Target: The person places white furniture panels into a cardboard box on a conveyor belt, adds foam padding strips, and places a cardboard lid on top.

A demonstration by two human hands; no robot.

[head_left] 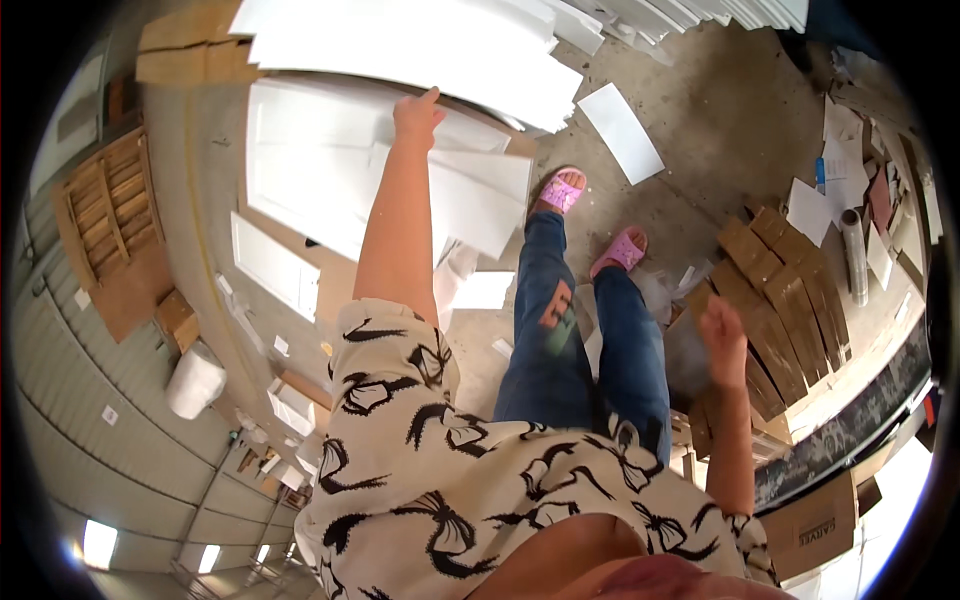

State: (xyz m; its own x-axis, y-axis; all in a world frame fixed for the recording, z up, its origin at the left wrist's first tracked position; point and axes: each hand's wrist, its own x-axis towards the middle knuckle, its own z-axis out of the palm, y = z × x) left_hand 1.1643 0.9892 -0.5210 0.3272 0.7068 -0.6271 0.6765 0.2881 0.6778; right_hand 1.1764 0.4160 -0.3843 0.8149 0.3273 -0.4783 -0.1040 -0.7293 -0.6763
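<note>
My left arm is stretched forward, and my left hand (416,120) is at the near edge of a tall stack of white sheets (400,42). Its index finger and thumb are spread apart, and nothing shows in its grasp. Below that hand lie loose white panels (310,150), some overlapping at angles. My right hand (724,335) is raised on the right, beside flattened brown cardboard boxes (780,290). It is blurred, with the fingers seemingly bent, and no object is visible in it.
A single white sheet (621,133) lies on the concrete floor (700,110) ahead of my feet. At right are a clear-wrapped roll (854,258) and scattered paper. A wooden pallet (110,210) and a white wrapped bundle (196,380) stand at left.
</note>
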